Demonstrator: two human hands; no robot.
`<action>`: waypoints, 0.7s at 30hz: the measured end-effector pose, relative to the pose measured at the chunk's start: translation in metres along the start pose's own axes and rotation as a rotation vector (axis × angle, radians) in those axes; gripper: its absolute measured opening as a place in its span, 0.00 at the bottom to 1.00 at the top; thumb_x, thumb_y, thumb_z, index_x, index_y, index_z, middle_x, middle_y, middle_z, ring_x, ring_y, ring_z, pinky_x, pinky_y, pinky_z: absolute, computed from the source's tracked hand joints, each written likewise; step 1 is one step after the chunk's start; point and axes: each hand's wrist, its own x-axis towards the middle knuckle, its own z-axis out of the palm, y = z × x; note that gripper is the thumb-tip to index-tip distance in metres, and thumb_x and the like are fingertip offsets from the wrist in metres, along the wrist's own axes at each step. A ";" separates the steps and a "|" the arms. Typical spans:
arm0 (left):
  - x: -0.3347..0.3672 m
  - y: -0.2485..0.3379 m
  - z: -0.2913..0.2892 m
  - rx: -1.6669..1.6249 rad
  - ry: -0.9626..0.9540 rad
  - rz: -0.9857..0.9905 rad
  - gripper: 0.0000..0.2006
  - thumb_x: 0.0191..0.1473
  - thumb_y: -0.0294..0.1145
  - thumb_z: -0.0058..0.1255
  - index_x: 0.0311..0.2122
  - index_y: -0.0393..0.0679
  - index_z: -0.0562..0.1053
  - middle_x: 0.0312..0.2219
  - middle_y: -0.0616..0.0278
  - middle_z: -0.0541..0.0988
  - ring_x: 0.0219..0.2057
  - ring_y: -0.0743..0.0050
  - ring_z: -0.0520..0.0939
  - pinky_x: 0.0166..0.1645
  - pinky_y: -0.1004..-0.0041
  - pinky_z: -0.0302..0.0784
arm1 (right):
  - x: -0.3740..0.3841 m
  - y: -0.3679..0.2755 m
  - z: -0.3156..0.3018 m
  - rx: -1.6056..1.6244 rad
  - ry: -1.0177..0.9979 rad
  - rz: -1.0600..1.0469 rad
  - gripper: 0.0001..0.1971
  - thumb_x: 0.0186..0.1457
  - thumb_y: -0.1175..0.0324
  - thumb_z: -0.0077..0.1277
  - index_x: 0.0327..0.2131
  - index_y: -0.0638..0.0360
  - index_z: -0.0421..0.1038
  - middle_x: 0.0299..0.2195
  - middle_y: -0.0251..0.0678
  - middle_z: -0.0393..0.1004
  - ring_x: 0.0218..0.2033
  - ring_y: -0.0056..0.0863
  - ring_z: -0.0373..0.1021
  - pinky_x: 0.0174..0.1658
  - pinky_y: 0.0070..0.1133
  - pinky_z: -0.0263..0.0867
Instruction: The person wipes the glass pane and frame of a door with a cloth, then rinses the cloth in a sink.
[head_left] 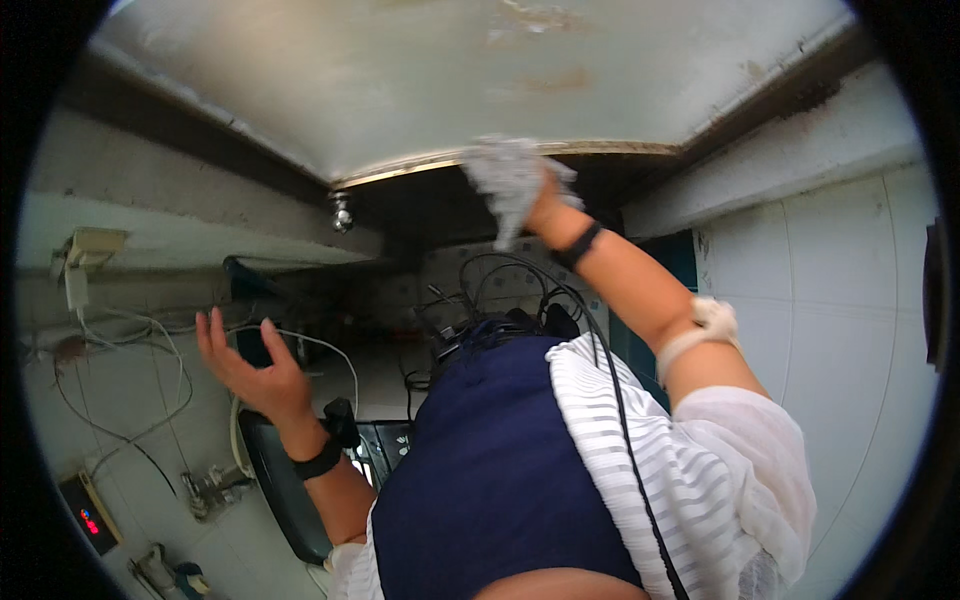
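My right hand (pixel 548 208) is raised overhead and grips a grey cloth (pixel 508 178), pressing it against the front edge of a pale, stained overhead panel (pixel 450 80). A black band sits on that wrist and a white strap on the forearm. At the left my left hand (pixel 250 368) is held up, fingers spread, holding nothing, close to a wall with loose wires (pixel 150 345). It wears a black wristband too. My dark blue top and white striped overshirt fill the lower middle.
A small shiny bulb-like fitting (pixel 342 213) hangs under the panel's edge. A wall socket with a plug (pixel 85 255) is at the left, a small box with a red display (pixel 88 515) below it. White tiled wall (pixel 830 330) stands at the right. A dark curved object (pixel 275 480) lies under my left arm.
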 end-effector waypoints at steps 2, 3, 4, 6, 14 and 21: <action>0.001 0.000 -0.002 -0.005 0.017 0.034 0.23 0.57 0.29 0.52 0.57 0.37 0.65 0.58 0.48 0.62 0.58 0.49 0.65 0.59 0.58 0.64 | 0.034 -0.029 0.037 0.154 -0.068 0.026 0.22 0.48 0.66 0.46 0.50 0.52 0.69 0.49 0.35 0.72 0.50 0.32 0.68 0.51 0.29 0.64; 0.003 0.003 -0.002 -0.007 0.024 0.036 0.22 0.57 0.29 0.51 0.56 0.37 0.65 0.58 0.48 0.62 0.58 0.50 0.65 0.59 0.58 0.64 | 0.051 -0.039 0.047 -0.056 -0.218 -0.011 0.20 0.49 0.66 0.45 0.48 0.52 0.70 0.47 0.34 0.72 0.49 0.32 0.69 0.51 0.28 0.64; 0.005 0.004 -0.002 -0.017 0.023 0.043 0.22 0.57 0.29 0.51 0.56 0.37 0.65 0.58 0.48 0.62 0.58 0.50 0.65 0.59 0.58 0.64 | 0.062 -0.042 0.054 0.153 -0.326 0.068 0.17 0.50 0.66 0.45 0.46 0.52 0.70 0.46 0.34 0.73 0.48 0.31 0.69 0.51 0.27 0.64; 0.008 0.006 0.000 0.019 0.005 0.076 0.22 0.58 0.29 0.51 0.56 0.37 0.65 0.58 0.48 0.63 0.57 0.50 0.65 0.58 0.58 0.65 | 0.058 -0.043 0.072 0.307 -0.134 0.093 0.15 0.55 0.63 0.43 0.46 0.50 0.69 0.45 0.33 0.72 0.49 0.30 0.68 0.53 0.25 0.64; 0.011 0.014 0.016 -0.023 -0.014 0.082 0.22 0.58 0.30 0.51 0.57 0.38 0.64 0.57 0.49 0.63 0.57 0.52 0.65 0.57 0.58 0.66 | -0.033 0.050 0.028 -0.347 -0.271 -0.093 0.22 0.55 0.57 0.44 0.53 0.47 0.66 0.52 0.32 0.68 0.52 0.27 0.66 0.56 0.27 0.62; 0.013 0.031 0.021 -0.149 -0.013 0.107 0.23 0.55 0.29 0.52 0.56 0.38 0.65 0.57 0.48 0.63 0.58 0.49 0.65 0.60 0.56 0.60 | -0.146 0.173 0.009 0.559 -0.038 0.505 0.11 0.51 0.70 0.46 0.30 0.70 0.74 0.30 0.43 0.76 0.29 0.28 0.71 0.36 0.18 0.70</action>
